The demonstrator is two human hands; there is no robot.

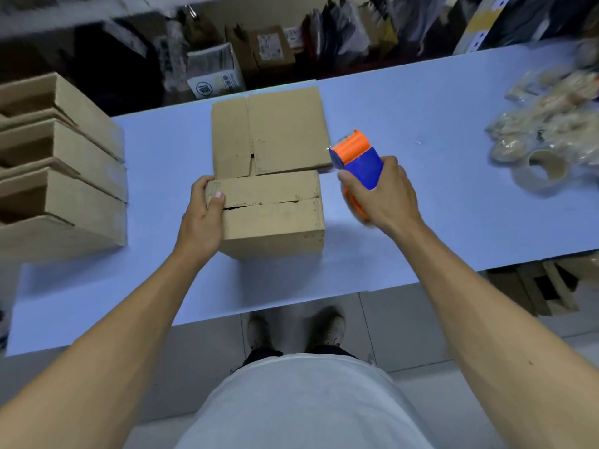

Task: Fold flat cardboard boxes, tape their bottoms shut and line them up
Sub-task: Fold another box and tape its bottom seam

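Two hands working: left hand (205,211) gripping the near box (270,212) at its untaped seam, right hand (379,196) clutching the tape dispenser (356,160); taping is coming next.

Matt, scuffed brown cardboard box (272,212); glossy orange-and-blue plastic tape dispenser (359,163); smooth matt pale-blue table (437,118).

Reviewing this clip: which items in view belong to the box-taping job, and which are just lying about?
In the job:
- folded box, gripped by left hand
- tape dispenser, held in right hand
- flat cardboard behind it
- finished boxes lined up at left

Lying about:
- tape rolls heaped at right
- cartons beyond the table
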